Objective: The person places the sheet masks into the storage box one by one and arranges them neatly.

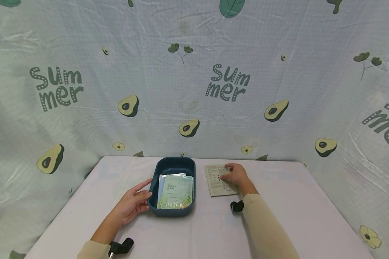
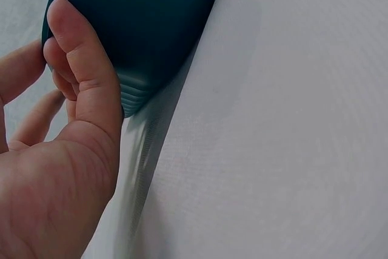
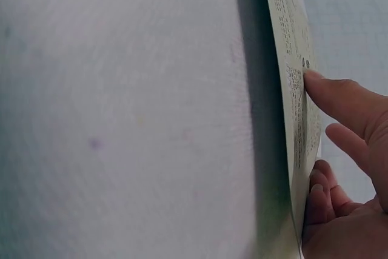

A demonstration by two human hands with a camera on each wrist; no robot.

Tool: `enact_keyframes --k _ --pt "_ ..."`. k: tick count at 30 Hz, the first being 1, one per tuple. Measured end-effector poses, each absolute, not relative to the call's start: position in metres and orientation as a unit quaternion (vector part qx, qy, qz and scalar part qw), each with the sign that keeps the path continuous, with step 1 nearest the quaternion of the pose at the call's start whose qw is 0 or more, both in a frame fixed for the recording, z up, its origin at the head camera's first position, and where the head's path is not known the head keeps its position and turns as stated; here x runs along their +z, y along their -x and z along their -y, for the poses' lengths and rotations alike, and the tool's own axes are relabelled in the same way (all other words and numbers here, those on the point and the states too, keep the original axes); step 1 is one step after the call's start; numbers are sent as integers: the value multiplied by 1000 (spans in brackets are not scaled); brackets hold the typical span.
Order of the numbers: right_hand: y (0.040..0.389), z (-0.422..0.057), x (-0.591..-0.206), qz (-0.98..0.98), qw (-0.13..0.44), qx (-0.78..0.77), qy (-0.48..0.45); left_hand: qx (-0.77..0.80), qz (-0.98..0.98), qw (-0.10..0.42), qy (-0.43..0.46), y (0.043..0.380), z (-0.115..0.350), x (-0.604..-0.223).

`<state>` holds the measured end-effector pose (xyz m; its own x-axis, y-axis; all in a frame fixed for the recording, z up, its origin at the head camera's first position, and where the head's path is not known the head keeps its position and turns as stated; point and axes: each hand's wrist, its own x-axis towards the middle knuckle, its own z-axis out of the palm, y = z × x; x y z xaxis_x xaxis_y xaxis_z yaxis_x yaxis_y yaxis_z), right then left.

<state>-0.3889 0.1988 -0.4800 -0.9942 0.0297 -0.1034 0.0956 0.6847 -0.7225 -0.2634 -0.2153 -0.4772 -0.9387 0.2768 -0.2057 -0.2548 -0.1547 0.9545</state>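
Observation:
A dark blue plastic bin (image 1: 152, 211) holds a pale green packet (image 1: 176, 192) with a whitish one (image 1: 162, 180) partly hidden beneath it. My left hand (image 1: 133, 205) is at the bin's left side, fingers spread and relaxed, fingertips touching its rim and outer wall; the left wrist view shows the wall (image 2: 145, 22) close up. To the right of the bin is a flat beige packet (image 1: 215, 183) covered in small print. My right hand (image 1: 238, 175) holds it by the right part, one digit pressing the printed face (image 3: 297, 107) while other fingers curl at its edge.
The bin and packet are at a white-covered table (image 1: 214, 230). Behind and on both sides hangs a pale curtain (image 1: 155, 82) printed with avocados and lettering. Black wrist cameras (image 1: 121, 246) are strapped on both arms.

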Motion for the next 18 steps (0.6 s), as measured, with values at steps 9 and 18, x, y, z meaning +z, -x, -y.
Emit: enact_keyframes --k 9,18 --pt "386 -196 -476 -923 40 -380 -43 760 -625 177 -14 263 215 -478" --pt "385 -195 -475 -921 44 -385 -44 762 -623 176 -12 262 215 -477"
